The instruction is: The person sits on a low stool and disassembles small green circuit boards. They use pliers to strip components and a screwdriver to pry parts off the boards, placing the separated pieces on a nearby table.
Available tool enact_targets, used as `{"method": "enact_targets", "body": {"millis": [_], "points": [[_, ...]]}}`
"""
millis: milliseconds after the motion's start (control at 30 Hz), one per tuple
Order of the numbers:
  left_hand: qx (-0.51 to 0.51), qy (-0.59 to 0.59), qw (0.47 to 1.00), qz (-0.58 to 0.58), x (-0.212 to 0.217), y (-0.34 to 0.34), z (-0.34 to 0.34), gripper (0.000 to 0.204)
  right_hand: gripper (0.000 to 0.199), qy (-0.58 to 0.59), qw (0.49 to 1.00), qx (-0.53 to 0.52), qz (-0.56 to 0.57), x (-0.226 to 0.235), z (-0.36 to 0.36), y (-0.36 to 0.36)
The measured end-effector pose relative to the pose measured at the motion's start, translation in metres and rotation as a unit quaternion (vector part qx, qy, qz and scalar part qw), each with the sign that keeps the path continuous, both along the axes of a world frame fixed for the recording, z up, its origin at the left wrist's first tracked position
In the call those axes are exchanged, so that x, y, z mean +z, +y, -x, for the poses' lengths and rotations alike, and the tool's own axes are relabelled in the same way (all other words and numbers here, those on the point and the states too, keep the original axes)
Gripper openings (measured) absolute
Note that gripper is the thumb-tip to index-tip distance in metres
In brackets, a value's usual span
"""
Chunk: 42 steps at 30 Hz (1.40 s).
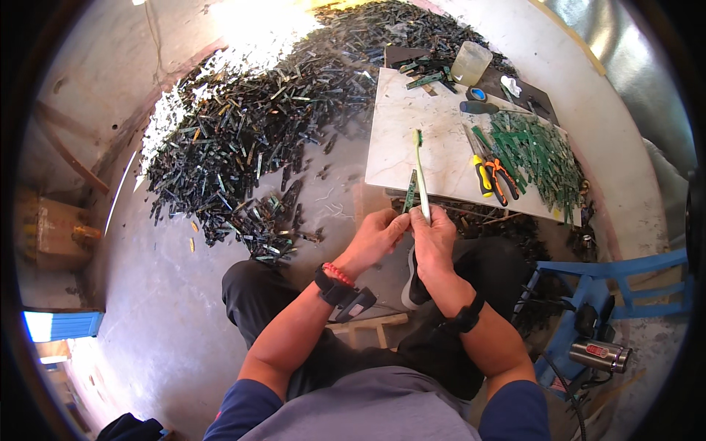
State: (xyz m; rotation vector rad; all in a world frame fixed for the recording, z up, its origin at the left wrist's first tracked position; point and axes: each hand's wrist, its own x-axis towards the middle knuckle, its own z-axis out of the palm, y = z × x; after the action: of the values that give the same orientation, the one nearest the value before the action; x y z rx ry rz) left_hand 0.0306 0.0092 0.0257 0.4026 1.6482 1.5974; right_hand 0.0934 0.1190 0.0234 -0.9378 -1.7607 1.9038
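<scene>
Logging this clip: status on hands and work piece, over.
Left hand pinching a narrow green circuit strip. Right hand gripping a white toothbrush, bristles up. Both over the white slab's near edge; nothing between them.

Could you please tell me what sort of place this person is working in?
Probably an informal electronics scrap sorting spot. A huge heap of dark circuit-board strips covers the concrete floor, sorted green strips and pliers lie on a white slab, and the left hand holds one strip.
</scene>
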Motion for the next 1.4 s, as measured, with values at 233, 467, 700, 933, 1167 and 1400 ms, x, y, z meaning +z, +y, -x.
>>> {"method": "enact_targets", "body": {"millis": [233, 467, 700, 933, 1167, 1400], "points": [[0.060, -0.022, 0.997, -0.041, -0.009, -0.001, 0.005, 0.041, 0.014, -0.061, 0.989, 0.080, 0.107, 0.009, -0.005, 0.013], [0.102, -0.068, 0.990, -0.065, -0.009, -0.003, 0.012, 0.037, 0.029, -0.013, 0.990, 0.021, -0.135, 0.021, -0.029, 0.032], [0.137, -0.095, 0.983, -0.073, -0.012, -0.005, 0.019, 0.033, 0.031, -0.058, 0.985, 0.135, -0.096, 0.023, -0.047, 0.041], [0.162, -0.073, 0.981, -0.081, -0.009, -0.002, 0.016, 0.035, 0.028, -0.038, 0.987, 0.029, -0.150, 0.006, -0.027, 0.065], [0.134, -0.077, 0.985, -0.082, -0.008, -0.008, 0.022, 0.032, 0.027, -0.054, 0.973, 0.079, -0.211, 0.010, -0.034, 0.060], [0.142, -0.123, 0.977, -0.097, -0.010, -0.008, 0.021, 0.033, 0.030, -0.088, 0.985, 0.135, -0.055, 0.018, -0.035, 0.056]]}}
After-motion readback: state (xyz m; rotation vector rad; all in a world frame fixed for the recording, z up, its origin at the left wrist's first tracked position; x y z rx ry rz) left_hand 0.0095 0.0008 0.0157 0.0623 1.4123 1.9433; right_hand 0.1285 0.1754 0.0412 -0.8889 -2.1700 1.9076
